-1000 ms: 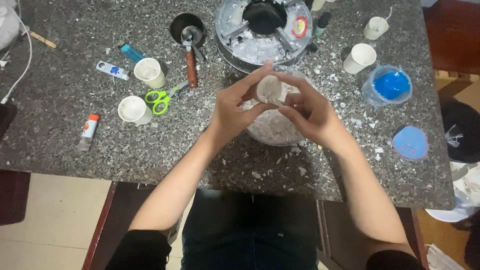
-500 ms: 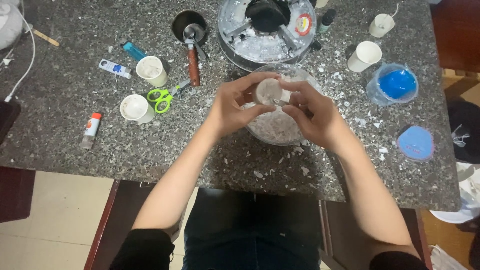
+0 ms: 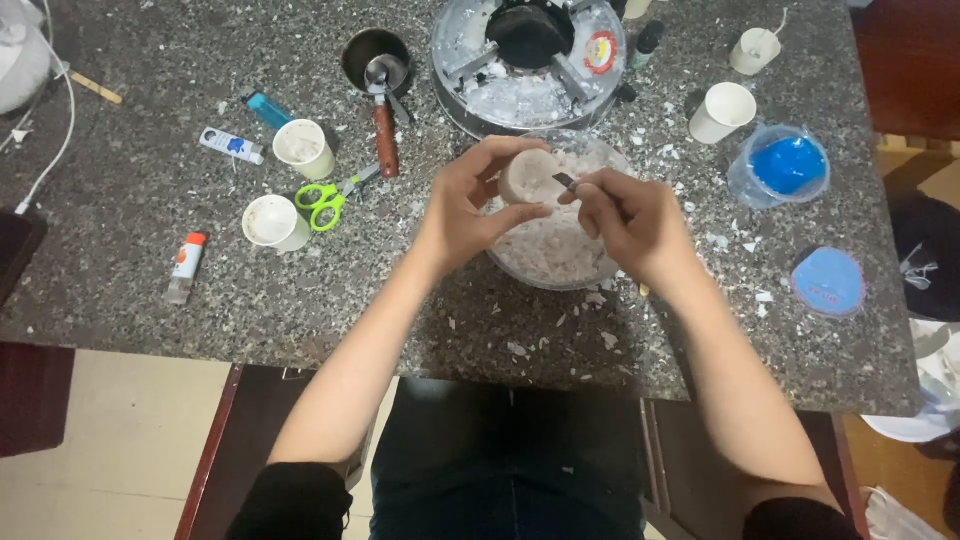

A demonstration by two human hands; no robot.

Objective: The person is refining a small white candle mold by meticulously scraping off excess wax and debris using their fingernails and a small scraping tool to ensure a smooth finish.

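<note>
My left hand (image 3: 470, 208) holds a pale, round wax block (image 3: 527, 175) above a clear bowl (image 3: 600, 272) filled with white wax shavings. My right hand (image 3: 630, 222) grips a small dark blade (image 3: 565, 181) whose tip touches the block's edge. Both hands hover over the bowl at the middle of the speckled granite table (image 3: 120, 290).
A round stove (image 3: 530, 60) with white flakes stands behind the bowl. A small pot with a wooden handle (image 3: 378, 70), green scissors (image 3: 325, 200), two white cups (image 3: 275, 222), a glue stick (image 3: 185, 265) and a lighter (image 3: 268, 108) lie left. A blue tub (image 3: 785, 165), its lid (image 3: 828, 282) and more cups (image 3: 722, 112) are right.
My hands have shifted slightly: the right hand drew back from the block so the dark blade tip now shows against its edge. The view has moved a little.
</note>
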